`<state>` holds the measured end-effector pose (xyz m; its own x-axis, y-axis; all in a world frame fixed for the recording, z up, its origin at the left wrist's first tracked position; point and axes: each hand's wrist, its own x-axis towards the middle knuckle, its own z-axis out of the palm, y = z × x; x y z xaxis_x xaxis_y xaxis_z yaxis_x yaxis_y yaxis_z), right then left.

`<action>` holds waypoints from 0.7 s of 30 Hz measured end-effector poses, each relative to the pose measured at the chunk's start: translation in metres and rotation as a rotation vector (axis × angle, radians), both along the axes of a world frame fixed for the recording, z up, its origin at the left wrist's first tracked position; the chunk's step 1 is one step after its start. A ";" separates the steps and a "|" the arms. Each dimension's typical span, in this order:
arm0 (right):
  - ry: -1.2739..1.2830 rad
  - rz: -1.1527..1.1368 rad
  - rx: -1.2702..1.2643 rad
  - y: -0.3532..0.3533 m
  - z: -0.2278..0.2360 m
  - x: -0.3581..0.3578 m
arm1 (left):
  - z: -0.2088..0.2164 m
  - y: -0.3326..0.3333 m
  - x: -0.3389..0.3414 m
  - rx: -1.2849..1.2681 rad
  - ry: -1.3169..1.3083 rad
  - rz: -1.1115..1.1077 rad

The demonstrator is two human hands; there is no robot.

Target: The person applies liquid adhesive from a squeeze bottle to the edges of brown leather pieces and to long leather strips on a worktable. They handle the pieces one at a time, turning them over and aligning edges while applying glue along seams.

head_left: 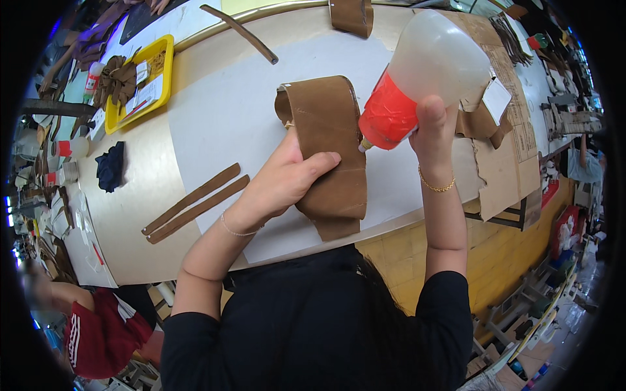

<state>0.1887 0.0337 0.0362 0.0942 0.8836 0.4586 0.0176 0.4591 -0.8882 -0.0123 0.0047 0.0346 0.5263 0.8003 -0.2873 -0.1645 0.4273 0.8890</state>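
Note:
My left hand (297, 171) grips a wide brown fabric piece (329, 130) that is bent into a loop, thumb on its outer face and fingers inside. In my right hand (433, 133) is a translucent squeeze bottle (443, 55) with a red band round its neck end. The bottle is tipped upside down. Its small nozzle points down-left and meets or nearly meets the right edge of the brown piece. Two narrow brown strips (195, 202) lie side by side left of my left forearm. The fingers behind the bottle are partly hidden.
White paper (222, 117) covers the middle of the table. Farther off lie a single brown strip (241, 34) and another brown piece (352, 16). A yellow tray (168, 72) and dark cloth (111, 167) are at left, cardboard (508, 163) at right. A person in red (107, 332) is at lower left.

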 end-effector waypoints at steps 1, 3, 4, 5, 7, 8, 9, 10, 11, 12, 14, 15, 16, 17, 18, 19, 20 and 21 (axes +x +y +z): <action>-0.001 0.001 -0.005 -0.003 0.002 -0.001 | 0.001 0.000 0.001 0.004 0.005 -0.006; -0.013 0.032 -0.031 -0.007 0.000 -0.001 | 0.004 0.000 0.001 0.018 0.018 -0.013; -0.027 0.060 -0.051 -0.009 -0.004 0.004 | 0.005 -0.001 0.002 0.026 0.023 -0.017; -0.002 0.076 -0.069 -0.009 -0.005 0.005 | 0.004 -0.001 0.002 0.040 0.039 -0.014; 0.090 0.090 -0.101 -0.008 -0.007 0.003 | 0.003 -0.001 0.003 0.069 0.075 -0.010; 0.156 0.089 -0.117 -0.007 -0.008 0.002 | 0.001 -0.001 0.003 0.073 0.082 -0.017; 0.157 0.081 -0.139 -0.006 -0.010 0.006 | -0.001 0.000 0.002 0.076 0.088 -0.024; 0.158 0.071 -0.161 -0.003 -0.012 0.014 | -0.002 0.000 0.001 0.080 0.095 -0.033; 0.160 0.060 -0.183 0.001 -0.014 0.018 | -0.001 0.000 0.001 0.066 0.086 -0.031; 0.146 0.039 -0.163 0.006 -0.015 0.018 | 0.002 -0.001 0.002 0.052 0.076 -0.030; 0.107 0.038 -0.163 0.010 -0.016 0.015 | 0.006 0.000 0.003 0.033 0.051 -0.043; 0.087 0.036 -0.162 0.011 -0.016 0.014 | 0.007 0.002 0.003 0.027 0.034 -0.055; 0.072 0.033 -0.194 0.010 -0.017 0.014 | 0.008 0.003 0.003 0.020 0.018 -0.065; 0.057 0.029 -0.226 0.007 -0.019 0.015 | 0.008 0.003 0.003 0.038 0.022 -0.050; 0.054 0.020 -0.232 0.005 -0.018 0.013 | 0.009 0.003 0.004 0.056 0.025 -0.035; 0.050 0.014 -0.237 0.002 -0.018 0.012 | 0.008 0.003 0.004 0.075 0.028 -0.017; 0.057 0.004 -0.218 0.001 -0.016 0.006 | 0.008 0.003 0.004 0.075 0.029 -0.024; 0.064 -0.006 -0.198 -0.001 -0.015 0.003 | 0.009 0.004 0.003 0.074 0.029 -0.031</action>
